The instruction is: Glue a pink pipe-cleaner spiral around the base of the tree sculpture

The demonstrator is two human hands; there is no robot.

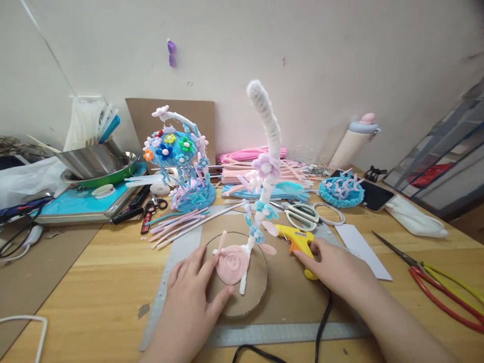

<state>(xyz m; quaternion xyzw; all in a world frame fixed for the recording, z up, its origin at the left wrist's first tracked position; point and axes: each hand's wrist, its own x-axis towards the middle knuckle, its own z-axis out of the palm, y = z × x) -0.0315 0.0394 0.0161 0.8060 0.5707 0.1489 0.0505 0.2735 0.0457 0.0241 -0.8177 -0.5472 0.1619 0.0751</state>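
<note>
My left hand (196, 287) rests over the left side of a round cardboard disc (259, 292). Its index finger and thumb hold the edge of a flat pink pipe-cleaner coil (232, 264), from which a short pink end sticks up. Behind the coil rises a white fuzzy pipe-cleaner stem (270, 131), curved at the top, with a lilac flower (265, 165) and small blue flowers (257, 234) on it. My right hand (333, 267) grips the handle of a yellow hot glue gun (300, 239), its nozzle pointing toward the stem. My right fingertips are partly hidden behind the handle.
A blue jellyfish-like pipe-cleaner piece (172, 151) stands at the back left. Pipe-cleaner bundles (260, 174) lie behind the stem, near pale-handled scissors (302, 214). Red-and-yellow-handled scissors (434, 282) lie at right. A black cord (323, 322) runs below my right hand.
</note>
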